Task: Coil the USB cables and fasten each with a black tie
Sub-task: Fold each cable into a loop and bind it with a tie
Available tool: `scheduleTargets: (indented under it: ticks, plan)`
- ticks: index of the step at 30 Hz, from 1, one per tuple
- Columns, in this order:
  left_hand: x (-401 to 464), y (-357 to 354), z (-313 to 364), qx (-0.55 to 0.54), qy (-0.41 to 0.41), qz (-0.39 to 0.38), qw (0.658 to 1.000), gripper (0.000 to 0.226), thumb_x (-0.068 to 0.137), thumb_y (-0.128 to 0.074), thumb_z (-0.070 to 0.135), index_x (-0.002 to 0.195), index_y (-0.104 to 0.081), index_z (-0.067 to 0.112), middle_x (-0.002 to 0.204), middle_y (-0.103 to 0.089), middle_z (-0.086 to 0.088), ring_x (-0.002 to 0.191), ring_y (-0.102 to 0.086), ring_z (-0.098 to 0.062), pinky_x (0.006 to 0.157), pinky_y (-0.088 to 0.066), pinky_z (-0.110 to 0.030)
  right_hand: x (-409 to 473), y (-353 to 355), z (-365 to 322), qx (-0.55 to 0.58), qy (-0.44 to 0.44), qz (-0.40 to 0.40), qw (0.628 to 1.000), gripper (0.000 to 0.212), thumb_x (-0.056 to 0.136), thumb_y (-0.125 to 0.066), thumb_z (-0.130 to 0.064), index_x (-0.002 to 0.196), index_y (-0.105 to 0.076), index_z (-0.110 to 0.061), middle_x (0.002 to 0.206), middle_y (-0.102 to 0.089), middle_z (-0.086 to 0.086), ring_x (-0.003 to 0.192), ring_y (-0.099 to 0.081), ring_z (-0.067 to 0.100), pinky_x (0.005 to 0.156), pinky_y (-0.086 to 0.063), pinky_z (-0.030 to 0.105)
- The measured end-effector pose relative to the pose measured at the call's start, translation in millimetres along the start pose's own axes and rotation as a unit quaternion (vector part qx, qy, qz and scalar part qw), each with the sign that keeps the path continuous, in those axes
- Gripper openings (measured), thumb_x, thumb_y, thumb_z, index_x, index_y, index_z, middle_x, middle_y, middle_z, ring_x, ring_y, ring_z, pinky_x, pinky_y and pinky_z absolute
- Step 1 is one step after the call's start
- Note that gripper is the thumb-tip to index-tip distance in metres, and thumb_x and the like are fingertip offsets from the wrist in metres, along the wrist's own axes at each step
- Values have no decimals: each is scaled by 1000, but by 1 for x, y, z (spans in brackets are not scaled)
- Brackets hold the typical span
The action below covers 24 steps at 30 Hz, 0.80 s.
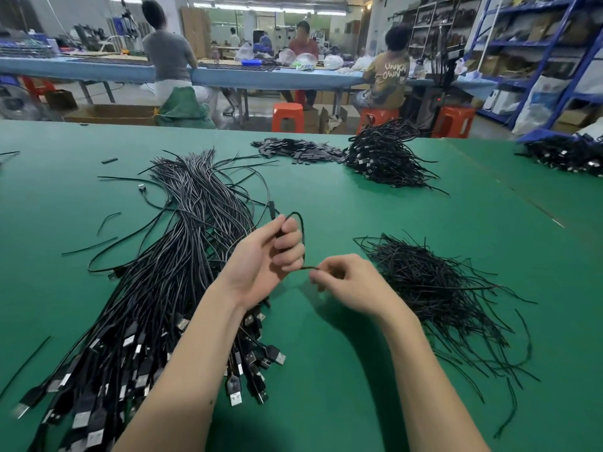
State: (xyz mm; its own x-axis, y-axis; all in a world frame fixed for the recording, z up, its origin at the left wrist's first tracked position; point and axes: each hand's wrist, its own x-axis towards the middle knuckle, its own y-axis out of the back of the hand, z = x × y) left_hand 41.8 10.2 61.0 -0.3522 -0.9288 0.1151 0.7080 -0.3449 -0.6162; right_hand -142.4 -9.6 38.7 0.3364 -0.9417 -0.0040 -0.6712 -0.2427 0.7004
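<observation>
My left hand (266,257) is raised palm up over the green table (342,370), its fingers curled round a thin black cable (300,223) that loops over the fingertips. My right hand (350,283) pinches the free end of that cable between thumb and forefinger, just right of the left hand. A long bundle of loose black USB cables (176,256) lies on the left, silver plugs toward me. A heap of thin black ties (434,285) lies just right of my right hand.
A heap of coiled black cables (381,154) sits at the far middle of the table, with a spread of small black pieces (297,151) beside it. Another cable heap (567,154) lies far right. Single strands (107,220) lie scattered on the left. People sit at a blue bench behind.
</observation>
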Motion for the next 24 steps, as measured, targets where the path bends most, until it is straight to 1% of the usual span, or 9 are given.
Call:
scheduleTargets:
  ticks: [2, 5, 8, 11, 13, 15, 17, 20, 24]
  plan:
    - [-1, 1, 0, 122, 21, -19, 992, 35, 106, -36, 32, 76, -50, 21, 62, -33, 9, 50, -25, -8, 53, -18, -26, -1, 6, -3, 79, -25, 36, 996, 17, 83, -78, -44, 86, -71, -29, 60, -67, -10, 56, -56, 7, 69, -49, 32]
    - [0, -6, -4, 323, 47, -9, 945, 38, 109, -34, 29, 80, -56, 16, 64, -57, 1, 51, -41, -11, 49, -31, -19, -3, 18, -11, 127, -26, 85, 988, 22, 76, -81, -30, 95, -69, -32, 58, -59, -12, 54, -49, 6, 67, -42, 32]
    - [3, -15, -4, 399, 28, 2, 917, 39, 110, -30, 25, 83, -53, 9, 76, -73, -8, 55, -61, -18, 53, -41, -20, -6, 25, -25, 151, 4, 112, 982, 25, 78, -68, -19, 98, -65, -33, 61, -59, -14, 56, -49, 7, 64, -42, 29]
    - [1, -15, 3, 439, 9, -11, 898, 39, 110, -29, 24, 82, -53, 10, 74, -72, -6, 60, -62, -19, 59, -45, -23, -8, 30, -34, 217, 4, 92, 972, 23, 85, -65, -14, 100, -63, -31, 74, -63, -12, 56, -49, 4, 64, -39, 23]
    - [-1, -14, 3, 389, 5, -29, 921, 39, 109, -33, 26, 81, -56, 13, 68, -65, -2, 59, -56, -17, 60, -46, -23, -7, 31, -33, 258, -20, 85, 962, 18, 89, -64, -13, 97, -65, -28, 78, -66, -8, 52, -46, 3, 61, -38, 22]
    - [-2, -15, 3, 251, -14, -15, 968, 37, 104, -39, 32, 78, -61, 18, 64, -54, 2, 56, -48, -15, 58, -41, -23, -5, 30, -25, 217, -57, 99, 969, 17, 90, -62, -9, 89, -68, -25, 77, -66, -4, 44, -40, 2, 50, -34, 17]
    - [-1, -13, 7, 115, -51, 18, 992, 34, 104, -39, 33, 81, -60, 19, 64, -45, 5, 55, -41, -13, 63, -35, -26, -7, 29, -14, 186, -102, 57, 976, 20, 89, -61, -4, 83, -71, -20, 75, -68, -1, 39, -37, 3, 41, -29, 14]
    - [3, -7, 9, 30, -86, 71, 993, 32, 107, -32, 32, 90, -54, 15, 66, -45, 7, 57, -42, -12, 69, -36, -28, -8, 31, -2, 96, -159, -34, 982, 18, 83, -66, -6, 80, -77, -20, 71, -75, -5, 44, -39, 8, 44, -31, 17]
    - [7, -7, 3, -31, -107, 141, 984, 34, 109, -30, 28, 93, -56, 14, 68, -54, 5, 59, -52, -13, 73, -40, -27, -7, 26, -3, -2, -188, -138, 972, 20, 81, -67, -8, 74, -78, -23, 67, -74, -7, 36, -35, 7, 39, -27, 14]
